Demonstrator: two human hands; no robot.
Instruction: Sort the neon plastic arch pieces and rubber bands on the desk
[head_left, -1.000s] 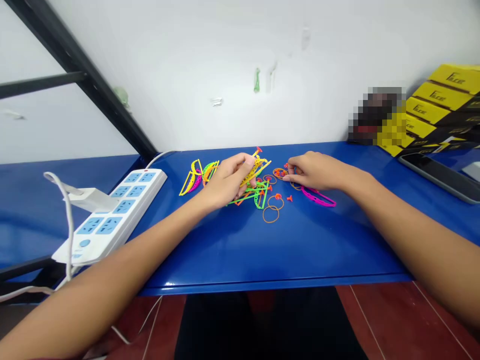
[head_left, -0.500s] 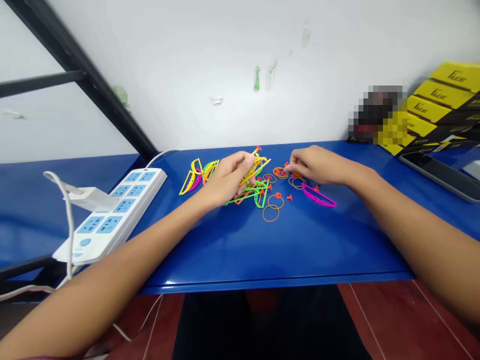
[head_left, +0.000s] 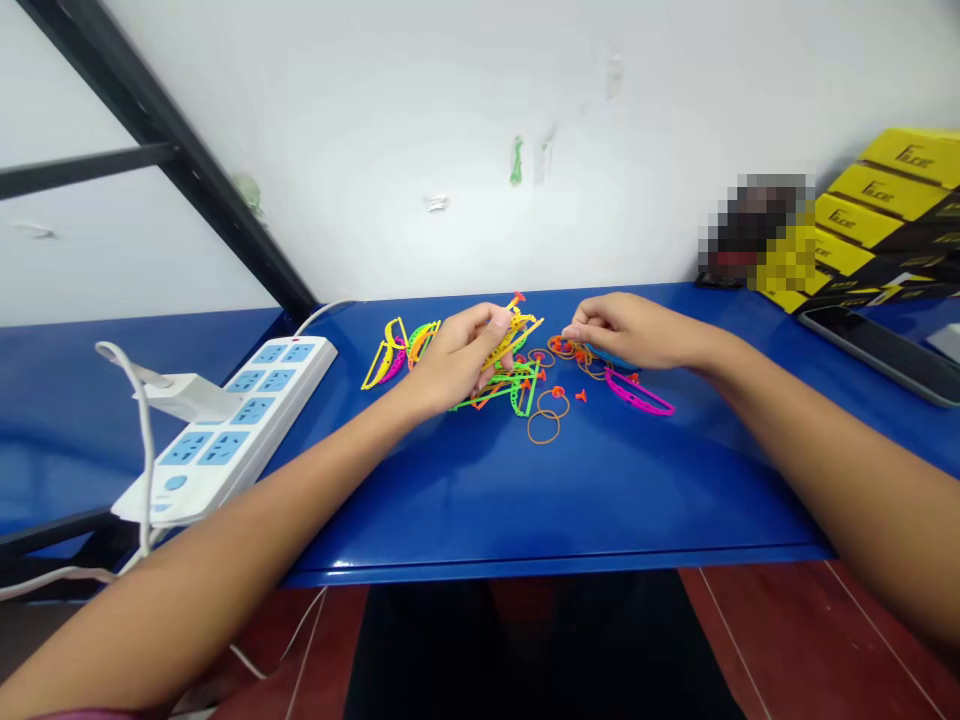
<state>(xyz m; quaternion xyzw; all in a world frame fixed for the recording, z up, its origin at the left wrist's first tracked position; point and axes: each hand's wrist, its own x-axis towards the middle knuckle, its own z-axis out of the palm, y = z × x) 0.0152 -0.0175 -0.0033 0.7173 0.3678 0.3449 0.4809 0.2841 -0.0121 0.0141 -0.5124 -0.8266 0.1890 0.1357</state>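
Observation:
My left hand [head_left: 457, 362] is closed around a yellow toy bow [head_left: 519, 328], and an orange-red suction-cup tip [head_left: 518, 298] sticks up beyond it. Beneath lie green toy bows and sticks [head_left: 523, 388]. Fingertips pressed together, my right hand [head_left: 611, 328] is over a cluster of tan rubber bands [head_left: 559, 347] and orange-red suction cups; whatever it pinches is hidden. Under its palm shows a blue plastic piece [head_left: 611, 357]. A magenta toy bow [head_left: 639, 394] lies just in front of it. More rubber bands [head_left: 544, 427] and a loose suction cup [head_left: 581, 396] lie between the hands.
Yellow, magenta and orange bows [head_left: 386, 358] lie left of my left hand. A white power strip [head_left: 274, 410] with a plug and cable stands at the left. A phone [head_left: 885, 350] and stacked yellow boxes [head_left: 874, 195] are at the right on the blue table [head_left: 540, 510].
My right hand has shifted slightly left over the rubber bands, and a blue piece now shows under its palm. My left hand keeps its hold on the yellow bow.

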